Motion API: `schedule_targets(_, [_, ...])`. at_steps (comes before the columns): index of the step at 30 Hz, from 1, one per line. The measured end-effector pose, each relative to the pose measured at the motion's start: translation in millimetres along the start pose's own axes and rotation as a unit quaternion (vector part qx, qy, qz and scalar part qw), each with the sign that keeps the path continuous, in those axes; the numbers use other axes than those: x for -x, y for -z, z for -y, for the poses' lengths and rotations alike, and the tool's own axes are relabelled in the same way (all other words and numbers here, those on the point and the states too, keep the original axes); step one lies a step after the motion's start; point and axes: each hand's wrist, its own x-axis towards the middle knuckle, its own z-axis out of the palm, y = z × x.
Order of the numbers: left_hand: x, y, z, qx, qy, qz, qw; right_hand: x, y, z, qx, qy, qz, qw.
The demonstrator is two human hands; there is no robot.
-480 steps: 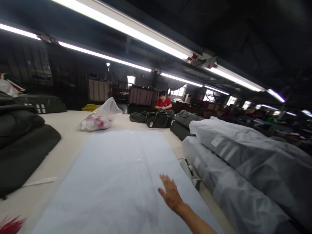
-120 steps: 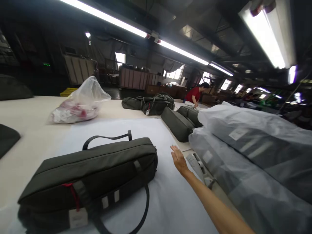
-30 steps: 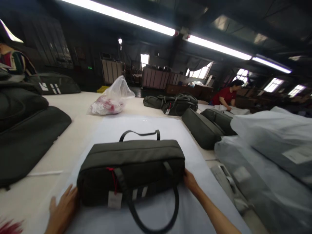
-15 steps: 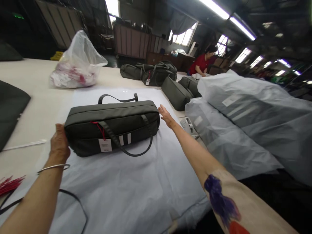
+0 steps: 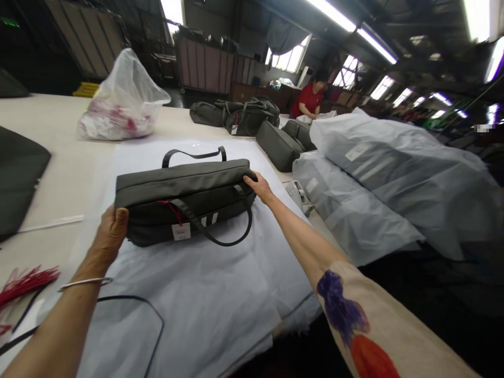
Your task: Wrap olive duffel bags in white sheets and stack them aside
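Note:
A dark olive duffel bag (image 5: 157,210) lies lengthwise before me on a white sheet (image 5: 205,294), with two carry handles and two pale stripes on its near side. A white hang tag (image 5: 181,231) dangles from it on a red cord. My left hand (image 5: 111,233) grips the bag's left end, thumb on the near corner and fingers hidden behind. At the other end, my right hand (image 5: 258,187) pinches the upper right corner, thumb in front.
Bags wrapped in clear plastic (image 5: 366,173) are piled on the right. More dark bags (image 5: 252,118) lie at the back. A plastic sack (image 5: 122,102) stands back left; red cords (image 5: 31,283) and a black cable (image 5: 134,298) lie near left. A person in red (image 5: 309,100) works beyond.
My right hand has gone from open beside the bag to gripping its right corner. The left end of the bag has shifted slightly right, my left hand with it. The view has turned a little.

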Motion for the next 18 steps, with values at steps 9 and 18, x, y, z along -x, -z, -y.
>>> schedule_targets(9, [38, 11.4, -11, 0.056, -0.005, 0.015, 0.998, 51, 19, 17, 0.06, -0.016, -0.003, 0.998])
schedule_targets(18, [78, 17.9, 19, 0.07, -0.025, 0.029, 0.997, 113, 49, 27, 0.115, -0.006, 0.008, 0.993])
